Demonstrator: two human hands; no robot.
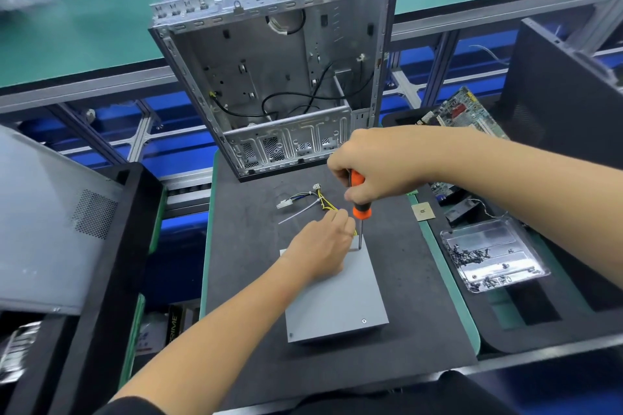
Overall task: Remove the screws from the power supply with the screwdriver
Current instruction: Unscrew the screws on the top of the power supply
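Item: power supply [333, 300], grey sheet-metal box, lying flat on the dark mat of the tabletop [256, 280], directly in front of the person and just short of the opened computer case [276, 77]. Its wire harness [310, 200] with white plugs trails off the far end toward the case

Screws: one visible at the near right corner of the top plate [363, 321]; another appears to sit at the near left corner, too small to be sure. The one under the tool tip is hidden

Tool: screwdriver [359, 205], orange and black handle, thin steel shaft, held upright with the tip at the far right corner of the box

Right hand [374, 165]: fingers wrapped around the screwdriver handle from above

Left hand [325, 246]: rests on the far end of the box, fingers curled at the base of the shaft, seemingly steadying the tip or the wires; exactly what they pinch cannot be told

Handling, judged: box rigid and probably fairly heavy for its size, smooth painted faces likely to slide on the mat under turning force, so best braced flat from above or held by its side edges, not by the harness. Wires soft and flexible. Screws tiny, easily dropped, likely bound for the clear plastic tray [492, 259] at right, which holds loose screws

Also present: circuit board [462, 114] far right, case panel [43, 222] at left
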